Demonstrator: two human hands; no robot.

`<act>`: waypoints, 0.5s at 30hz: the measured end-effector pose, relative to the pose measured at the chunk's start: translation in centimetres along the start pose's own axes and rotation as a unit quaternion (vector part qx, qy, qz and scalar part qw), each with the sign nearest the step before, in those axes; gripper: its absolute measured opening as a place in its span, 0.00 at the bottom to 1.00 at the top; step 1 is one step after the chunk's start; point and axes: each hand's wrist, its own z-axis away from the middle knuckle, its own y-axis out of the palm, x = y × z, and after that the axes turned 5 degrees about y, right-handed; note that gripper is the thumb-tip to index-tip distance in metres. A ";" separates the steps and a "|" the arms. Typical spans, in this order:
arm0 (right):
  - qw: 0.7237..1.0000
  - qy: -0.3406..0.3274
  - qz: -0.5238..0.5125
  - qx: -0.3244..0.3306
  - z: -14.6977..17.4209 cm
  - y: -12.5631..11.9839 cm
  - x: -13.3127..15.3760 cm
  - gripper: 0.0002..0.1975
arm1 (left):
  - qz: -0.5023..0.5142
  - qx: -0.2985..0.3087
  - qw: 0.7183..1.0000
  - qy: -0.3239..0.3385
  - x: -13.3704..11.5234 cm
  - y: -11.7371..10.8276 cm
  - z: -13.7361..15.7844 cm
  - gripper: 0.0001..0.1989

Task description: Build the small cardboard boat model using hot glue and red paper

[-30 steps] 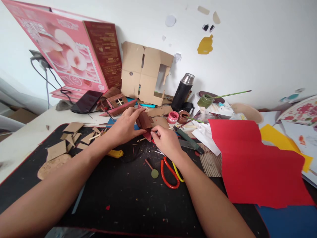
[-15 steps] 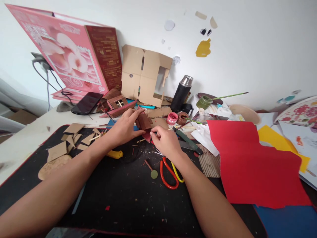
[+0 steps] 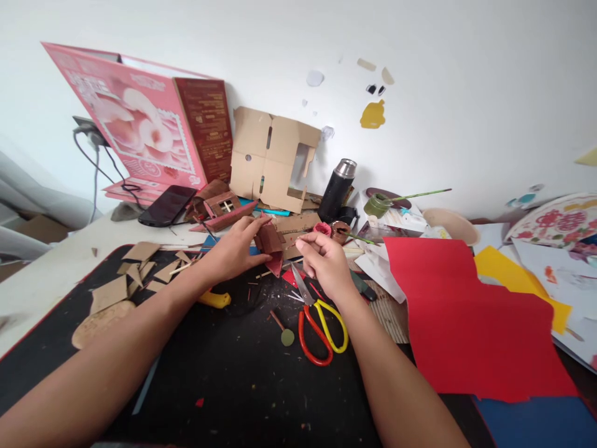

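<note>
My left hand (image 3: 240, 246) grips a small brown-painted cardboard model piece (image 3: 269, 239) with a reddish pointed base, tilted over the mat. Just right of it, my right hand (image 3: 324, 258) is raised with thumb and forefinger pinched together; whatever lies between the fingertips is too small to name. Below the right hand rest scissors (image 3: 321, 326) with one red and one yellow handle. A scrap of red paper (image 3: 290, 277) lies near their blades. Behind my left hand stands a brown model house (image 3: 224, 208) with a cream-framed window.
Cardboard scraps (image 3: 109, 292) lie on the black mat's left. A black thermos (image 3: 338, 190), paint jars (image 3: 377, 205) and a cardboard sheet (image 3: 275, 155) stand along the wall. A phone (image 3: 168, 205) lies at back left; large red paper (image 3: 471, 317) covers the right side.
My right hand has drawn back to the right, away from the brown model piece, uncovering the scissors' blades. My left hand keeps its hold. The view has shifted slightly.
</note>
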 end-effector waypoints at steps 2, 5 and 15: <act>0.998 0.011 -0.068 -0.001 0.0 0.0 0.3 0.19 | -0.001 -0.001 1.000 0.002 -0.1 -0.1 0.0 0.43; 0.990 0.020 -0.139 -0.008 0.1 0.0 0.9 0.19 | 0.002 0.003 1.000 0.001 -0.4 -0.2 0.1 0.41; 0.987 0.033 -0.157 -0.010 0.1 0.2 0.9 0.19 | 0.004 0.032 0.999 0.006 -0.2 -0.6 0.1 0.38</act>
